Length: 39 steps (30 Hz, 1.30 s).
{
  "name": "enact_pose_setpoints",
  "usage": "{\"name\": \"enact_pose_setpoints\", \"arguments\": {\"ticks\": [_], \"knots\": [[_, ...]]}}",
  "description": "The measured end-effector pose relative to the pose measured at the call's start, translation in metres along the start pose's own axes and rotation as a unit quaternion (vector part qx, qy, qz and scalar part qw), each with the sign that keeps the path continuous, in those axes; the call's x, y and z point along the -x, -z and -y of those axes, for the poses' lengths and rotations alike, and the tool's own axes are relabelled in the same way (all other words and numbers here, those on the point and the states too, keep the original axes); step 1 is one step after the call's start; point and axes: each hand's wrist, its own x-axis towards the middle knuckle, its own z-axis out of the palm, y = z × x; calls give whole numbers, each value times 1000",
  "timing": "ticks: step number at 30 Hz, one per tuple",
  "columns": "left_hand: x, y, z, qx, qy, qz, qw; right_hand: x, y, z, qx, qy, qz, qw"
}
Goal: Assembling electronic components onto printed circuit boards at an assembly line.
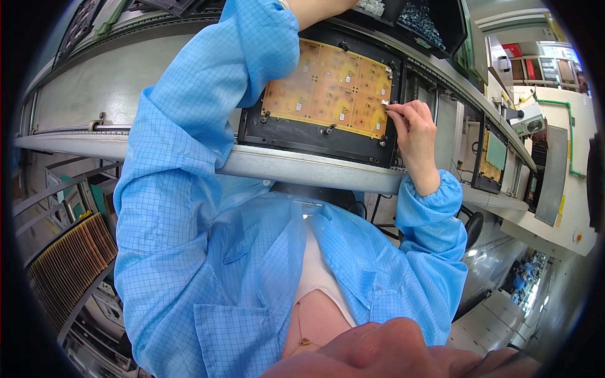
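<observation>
My right hand (416, 132) has thumb and forefinger pinched on a small white component (385, 103) at the right edge of a yellow-orange circuit board panel (331, 88). The panel lies in a black carrier tray (290, 135) with dark knobs around its rim. My left arm stretches across the panel's left side, covering its far left corner. At the upper edge of the picture my left hand (321, 9) reaches beside a bin of small white parts (372, 6); its fingers are cut off from sight.
A black bin (423, 25) of dark small parts stands at the far side. A metal conveyor rail (315, 171) runs in front of me. Another carrier with a board (491, 156) sits farther right. At lower left a rack (72, 264) holds several upright boards.
</observation>
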Motion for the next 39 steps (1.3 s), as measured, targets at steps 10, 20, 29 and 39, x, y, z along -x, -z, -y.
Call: {"name": "enact_pose_setpoints", "arguments": {"ticks": [10, 20, 29, 39], "knots": [[27, 39, -2, 251, 127, -43, 959, -11, 0, 8, 57, 12, 19, 998], [71, 81, -18, 495, 227, 94, 833, -9, 2, 6, 61, 31, 8, 998], [107, 83, -46, 586, 277, 149, 746, -146, 33, -47, 65, 94, -82, 990], [113, 86, -54, 667, 306, 168, 658, -259, -20, -97, 215, -62, 122, 967]]}}
